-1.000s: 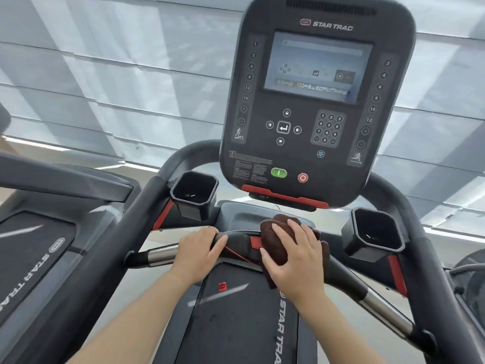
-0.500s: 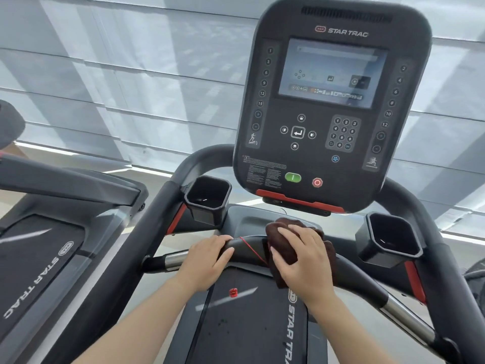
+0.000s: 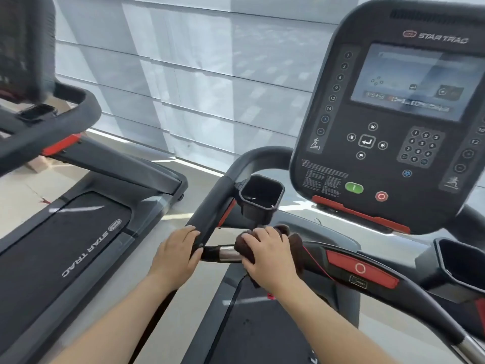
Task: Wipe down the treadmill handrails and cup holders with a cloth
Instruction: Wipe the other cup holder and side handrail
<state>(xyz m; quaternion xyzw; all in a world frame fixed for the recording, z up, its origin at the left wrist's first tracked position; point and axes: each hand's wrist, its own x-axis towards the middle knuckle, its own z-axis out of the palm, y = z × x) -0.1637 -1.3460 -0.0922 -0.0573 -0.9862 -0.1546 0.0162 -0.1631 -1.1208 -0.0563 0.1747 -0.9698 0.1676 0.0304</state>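
Pressing a crumpled dark brown cloth [image 3: 294,241] onto the black front handlebar with its silver metal section [image 3: 226,254], the right hand [image 3: 270,254] is curled closed over the fabric, just below the left black angular plastic cup holder [image 3: 260,198]. The left hand [image 3: 176,254] grips the black padded side handrail [image 3: 210,219] where it meets the bar. The other black cup holder [image 3: 462,266] sits at the far right, beneath the dark console panel [image 3: 393,122].
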